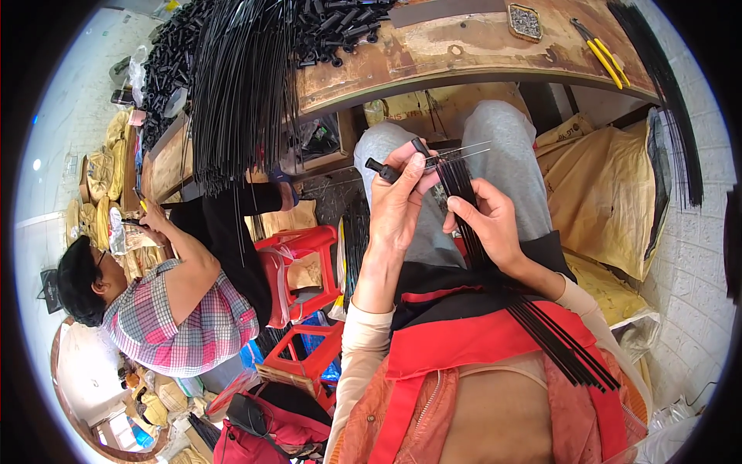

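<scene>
My left hand is closed around two short black tubular pieces, pinched between thumb and fingers. Thin bare metal wires run out to the right from them, across the top of a bundle of slim black cables. That bundle stands between my knees and slants back over my lap, its other ends lying on the red apron. Below its top, my right hand grips the bundle, thumb on the near side. Exactly how the wires meet the cable ends is too small to tell.
Ahead, a wooden bench bears yellow-handled pliers, a small tray of metal bits, and black fittings. Black cables hang over its edge. At left, a person in a checked shirt works beside a red stool.
</scene>
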The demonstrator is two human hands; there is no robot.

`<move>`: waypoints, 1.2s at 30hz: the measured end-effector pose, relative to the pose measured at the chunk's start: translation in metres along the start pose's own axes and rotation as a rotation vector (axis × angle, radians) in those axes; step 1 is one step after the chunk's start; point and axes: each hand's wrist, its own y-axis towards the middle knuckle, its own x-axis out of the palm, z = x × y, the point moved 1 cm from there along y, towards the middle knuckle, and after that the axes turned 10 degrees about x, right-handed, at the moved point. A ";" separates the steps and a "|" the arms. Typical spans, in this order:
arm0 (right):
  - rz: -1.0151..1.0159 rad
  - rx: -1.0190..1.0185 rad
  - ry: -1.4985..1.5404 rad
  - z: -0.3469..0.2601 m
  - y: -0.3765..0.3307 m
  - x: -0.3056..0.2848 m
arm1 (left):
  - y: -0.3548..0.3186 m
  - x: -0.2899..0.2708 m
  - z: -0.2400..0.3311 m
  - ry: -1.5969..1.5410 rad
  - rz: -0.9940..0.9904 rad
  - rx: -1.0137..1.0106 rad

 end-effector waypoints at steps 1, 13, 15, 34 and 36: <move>-0.004 -0.004 -0.004 0.000 0.001 0.000 | 0.000 0.000 0.000 0.000 -0.001 0.001; 0.014 0.003 -0.024 -0.003 -0.003 0.008 | -0.004 -0.004 0.010 0.096 -0.039 -0.021; 0.013 0.038 0.009 -0.005 -0.002 0.008 | -0.007 -0.001 0.012 0.056 -0.035 -0.037; -0.135 0.099 0.041 -0.022 0.013 -0.006 | -0.018 0.013 0.015 0.079 -0.071 -0.026; -0.232 0.152 0.074 -0.019 0.016 -0.011 | -0.019 0.013 0.015 0.051 -0.059 -0.077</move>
